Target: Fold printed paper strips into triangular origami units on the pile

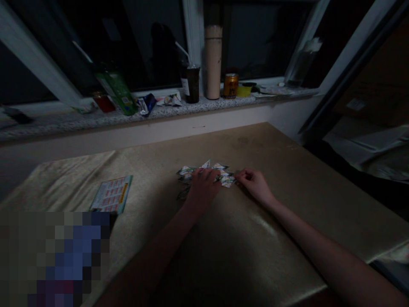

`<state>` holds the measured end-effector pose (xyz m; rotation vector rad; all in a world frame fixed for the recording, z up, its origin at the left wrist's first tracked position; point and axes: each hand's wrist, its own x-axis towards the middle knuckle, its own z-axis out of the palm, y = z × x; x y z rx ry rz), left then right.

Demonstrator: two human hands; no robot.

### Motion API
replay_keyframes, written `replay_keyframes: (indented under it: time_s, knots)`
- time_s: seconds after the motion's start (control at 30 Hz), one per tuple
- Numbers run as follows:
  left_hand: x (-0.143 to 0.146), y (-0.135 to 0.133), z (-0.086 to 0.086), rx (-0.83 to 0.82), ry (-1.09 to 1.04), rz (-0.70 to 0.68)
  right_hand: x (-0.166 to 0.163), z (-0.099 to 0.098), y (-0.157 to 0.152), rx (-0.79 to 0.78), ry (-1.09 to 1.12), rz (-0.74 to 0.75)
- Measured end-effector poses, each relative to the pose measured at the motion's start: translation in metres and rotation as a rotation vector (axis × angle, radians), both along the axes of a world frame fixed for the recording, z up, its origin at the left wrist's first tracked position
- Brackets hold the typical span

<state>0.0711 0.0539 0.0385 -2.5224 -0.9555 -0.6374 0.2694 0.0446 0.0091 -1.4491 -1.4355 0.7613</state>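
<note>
Several folded pieces of printed paper, pointed at their ends, lie close together in a cluster on the tan table covering. My left hand rests palm down over the middle of the cluster, its fingers stretched across the paper and hiding part of it. At the cluster's right end, my right hand is closed in a pinch at the tip of a folded paper piece. The dim light blurs the fine print and the exact contact of the fingertips.
A printed booklet lies left on the table. Along the granite sill stand a green bottle, a dark cup with a straw, a tall pink flask and a gold can. The lower left corner is pixelated.
</note>
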Motion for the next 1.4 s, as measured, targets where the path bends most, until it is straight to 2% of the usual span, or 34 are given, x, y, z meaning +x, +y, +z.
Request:
replay_keyframes:
  time_s: [0.27, 0.6, 0.83, 0.93, 1.03, 1.2, 1.4]
  knots:
    - [0.0, 0.002, -0.008, -0.035, 0.034, 0.016, 0.0, -0.003, 0.001, 0.042, -0.073, -0.029]
    - [-0.001, -0.004, 0.0, -0.06, 0.063, -0.002, -0.002, -0.002, 0.0, 0.091, -0.114, -0.055]
    - [-0.014, -0.02, -0.001, -0.117, 0.094, -0.07, -0.006, 0.01, -0.013, 0.202, -0.193, -0.144]
    - [-0.026, -0.031, -0.004, -0.195, 0.125, -0.139, -0.015, 0.016, -0.025, 0.275, -0.266, -0.028]
    - [-0.039, -0.044, -0.008, -0.198, 0.128, -0.156, -0.026, 0.02, -0.036, 0.34, -0.353, 0.191]
    - [-0.059, -0.064, -0.009, -0.245, 0.192, -0.091, -0.045, 0.02, -0.048, 0.416, -0.444, 0.487]
    - [-0.08, -0.083, -0.012, -0.313, 0.203, -0.027, -0.061, 0.014, -0.057, 0.406, -0.51, 0.719]
